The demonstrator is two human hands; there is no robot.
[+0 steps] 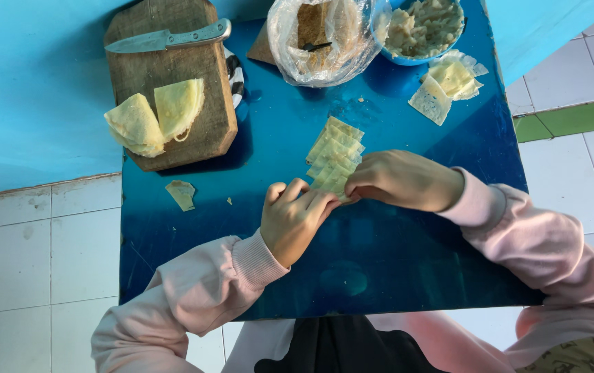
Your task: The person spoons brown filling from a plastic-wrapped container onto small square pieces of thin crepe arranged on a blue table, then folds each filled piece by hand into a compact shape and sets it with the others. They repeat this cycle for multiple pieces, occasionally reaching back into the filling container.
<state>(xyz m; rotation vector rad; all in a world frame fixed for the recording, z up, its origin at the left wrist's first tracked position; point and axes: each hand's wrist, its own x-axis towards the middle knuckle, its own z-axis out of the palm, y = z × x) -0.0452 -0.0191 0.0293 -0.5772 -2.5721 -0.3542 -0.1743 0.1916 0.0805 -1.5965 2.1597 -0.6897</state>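
Hands meet at the near end of a row of thin pale dough squares [336, 155] on the blue desk [380, 255]: left hand [295, 220] curled, fingertips pinching the nearest square; right hand [400, 181] closed over the same end, its grip hidden. Judgement: pinch one sheet only and lift slowly so the overlapped pieces do not drag. Farther off: scrap [182, 193], cutting board [172, 83] with folded dough [155, 116] and knife [167, 39], plastic bag [321, 38], bowl of filling [424, 27].

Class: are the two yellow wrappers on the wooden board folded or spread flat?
Folded: both wrappers lie as wedges on the board.
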